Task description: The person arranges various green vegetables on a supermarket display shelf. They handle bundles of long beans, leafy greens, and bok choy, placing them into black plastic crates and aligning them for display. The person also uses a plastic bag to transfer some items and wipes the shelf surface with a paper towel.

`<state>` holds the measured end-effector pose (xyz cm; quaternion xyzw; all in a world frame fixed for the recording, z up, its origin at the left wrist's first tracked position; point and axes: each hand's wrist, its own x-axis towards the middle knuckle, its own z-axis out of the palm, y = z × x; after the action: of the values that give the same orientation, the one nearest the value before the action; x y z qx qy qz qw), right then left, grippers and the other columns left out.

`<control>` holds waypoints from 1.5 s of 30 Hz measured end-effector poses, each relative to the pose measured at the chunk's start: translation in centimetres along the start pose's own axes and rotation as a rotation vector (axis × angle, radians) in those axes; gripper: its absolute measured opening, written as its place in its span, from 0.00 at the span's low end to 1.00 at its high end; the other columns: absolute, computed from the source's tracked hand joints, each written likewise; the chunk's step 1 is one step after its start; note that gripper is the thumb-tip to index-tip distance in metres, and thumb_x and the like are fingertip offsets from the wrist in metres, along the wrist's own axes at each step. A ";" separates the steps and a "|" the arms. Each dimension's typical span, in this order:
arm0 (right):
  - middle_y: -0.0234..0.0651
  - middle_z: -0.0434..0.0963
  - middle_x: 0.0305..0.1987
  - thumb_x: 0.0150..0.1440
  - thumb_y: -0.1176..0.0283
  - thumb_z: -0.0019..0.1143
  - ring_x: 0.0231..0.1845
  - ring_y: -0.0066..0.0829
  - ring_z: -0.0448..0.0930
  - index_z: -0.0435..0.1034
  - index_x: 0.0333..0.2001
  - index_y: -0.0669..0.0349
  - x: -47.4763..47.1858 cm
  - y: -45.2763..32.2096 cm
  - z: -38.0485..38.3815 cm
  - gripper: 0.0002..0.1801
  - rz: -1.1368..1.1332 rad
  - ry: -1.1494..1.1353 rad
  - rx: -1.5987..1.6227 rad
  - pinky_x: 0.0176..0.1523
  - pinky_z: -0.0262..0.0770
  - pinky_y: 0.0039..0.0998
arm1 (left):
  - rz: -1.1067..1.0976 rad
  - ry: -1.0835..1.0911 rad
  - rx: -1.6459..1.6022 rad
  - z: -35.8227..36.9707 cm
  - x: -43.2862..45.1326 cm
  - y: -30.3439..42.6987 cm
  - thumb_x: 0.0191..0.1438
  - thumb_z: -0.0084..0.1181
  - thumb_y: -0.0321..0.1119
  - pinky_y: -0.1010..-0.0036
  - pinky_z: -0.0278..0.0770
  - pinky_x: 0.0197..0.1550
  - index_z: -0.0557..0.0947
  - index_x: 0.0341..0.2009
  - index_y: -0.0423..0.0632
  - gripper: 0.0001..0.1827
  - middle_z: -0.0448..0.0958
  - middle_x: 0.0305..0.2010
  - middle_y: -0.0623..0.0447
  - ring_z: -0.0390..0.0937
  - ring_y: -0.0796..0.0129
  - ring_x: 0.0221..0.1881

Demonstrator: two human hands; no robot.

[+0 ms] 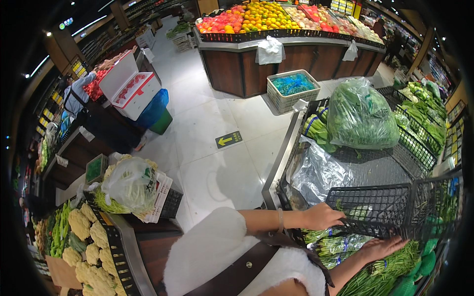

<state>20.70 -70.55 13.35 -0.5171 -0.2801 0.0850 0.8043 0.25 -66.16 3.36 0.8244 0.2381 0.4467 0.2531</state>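
Note:
My left hand (324, 216) grips the left end of a black plastic mesh rack (370, 201), with its fingers curled over the rim. A bracelet is on that wrist. My right hand (383, 249) is at the rack's lower edge, its fingers against the underside and partly hidden. Bundled green vegetables with blue ties (337, 246) lie below the rack. Loose long green stalks (381, 268) spread under my right hand. Past the rack, a crumpled clear plastic sheet (318, 172) lies on the black display surface (366, 166).
A large bag of leafy greens (363, 118) stands on the display, beside tied green bunches (318, 129). A metal rail (279, 162) edges it. Cauliflowers (89, 255) and a bagged vegetable pile (129, 185) are across the aisle. A crate (292, 92) stands on the floor; a person (79, 96) is at the left.

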 end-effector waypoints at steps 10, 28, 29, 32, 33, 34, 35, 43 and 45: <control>0.43 0.51 0.78 0.53 0.68 0.72 0.77 0.45 0.56 0.32 0.79 0.53 0.6 3.8 -0.8 0.63 0.023 -0.150 -0.118 0.77 0.48 0.48 | 0.090 0.039 0.265 1.6 -0.4 -1.0 0.56 0.61 0.39 0.71 0.80 0.29 0.85 0.47 0.50 0.15 0.86 0.38 0.55 0.83 0.65 0.28; 0.45 0.67 0.62 0.57 0.75 0.64 0.62 0.41 0.73 0.46 0.73 0.54 1.5 4.1 -1.2 0.46 -0.129 0.074 -0.145 0.61 0.80 0.50 | -0.950 -0.465 0.352 0.4 -0.7 -19.9 0.65 0.48 0.44 0.49 0.77 0.48 0.77 0.45 0.46 0.15 0.83 0.39 0.35 0.81 0.37 0.46; 0.44 0.67 0.62 0.57 0.76 0.65 0.62 0.40 0.73 0.46 0.73 0.54 1.6 4.5 -0.2 0.46 -0.114 0.091 -0.156 0.61 0.79 0.49 | -1.004 -0.165 0.255 -0.9 0.1 -19.9 0.65 0.51 0.42 0.50 0.77 0.46 0.75 0.44 0.47 0.12 0.82 0.40 0.36 0.81 0.38 0.42; 0.39 0.68 0.58 0.54 0.80 0.68 0.57 0.32 0.73 0.45 0.74 0.51 2.0 6.4 3.0 0.51 -0.054 0.068 -0.209 0.58 0.77 0.39 | -0.829 0.485 -0.375 -7.8 2.7 -19.2 0.69 0.50 0.33 0.74 0.75 0.38 0.72 0.47 0.48 0.05 0.72 0.35 0.56 0.75 0.74 0.35; 0.40 0.64 0.60 0.50 0.80 0.71 0.56 0.32 0.70 0.37 0.76 0.48 2.0 7.3 4.1 0.60 0.013 -0.005 -0.099 0.55 0.75 0.31 | -0.660 0.495 -0.018 -10.4 3.6 -18.9 0.69 0.50 0.32 0.77 0.73 0.40 0.72 0.49 0.45 0.08 0.72 0.39 0.56 0.72 0.76 0.37; 0.44 0.58 0.66 0.47 0.74 0.76 0.59 0.33 0.67 0.36 0.77 0.48 2.3 8.8 5.6 0.64 0.064 0.020 -0.129 0.57 0.74 0.35 | -0.632 0.572 -0.083 -12.4 4.4 -18.5 0.68 0.52 0.31 0.78 0.71 0.41 0.72 0.48 0.43 0.08 0.72 0.39 0.56 0.69 0.77 0.38; 0.48 0.51 0.72 0.44 0.65 0.80 0.66 0.38 0.62 0.34 0.78 0.48 2.4 10.2 6.9 0.69 0.138 0.001 -0.226 0.67 0.66 0.43 | -0.640 0.611 -0.129 -13.9 5.2 -18.2 0.68 0.52 0.30 0.78 0.70 0.41 0.73 0.47 0.43 0.07 0.71 0.39 0.57 0.68 0.77 0.38; 0.60 0.49 0.72 0.44 0.46 0.78 0.74 0.57 0.51 0.34 0.78 0.56 0.1 22.6 12.8 0.72 0.456 0.079 -0.432 0.76 0.49 0.52 | -0.506 0.531 -0.176 -13.1 3.1 -17.2 0.63 0.53 0.24 0.77 0.70 0.49 0.74 0.48 0.41 0.09 0.66 0.53 0.54 0.68 0.72 0.48; 0.60 0.51 0.72 0.44 0.42 0.76 0.74 0.57 0.52 0.33 0.78 0.58 0.2 23.5 12.2 0.73 0.378 0.007 -0.564 0.76 0.48 0.52 | -0.535 0.447 -0.196 -12.0 1.8 -17.8 0.62 0.53 0.24 0.76 0.71 0.50 0.74 0.46 0.42 0.08 0.67 0.54 0.53 0.69 0.70 0.50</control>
<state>17.85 -50.29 -3.51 -0.7624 -0.1890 0.1501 0.6004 -12.08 -49.08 -1.06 0.5868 0.4509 0.5546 0.3804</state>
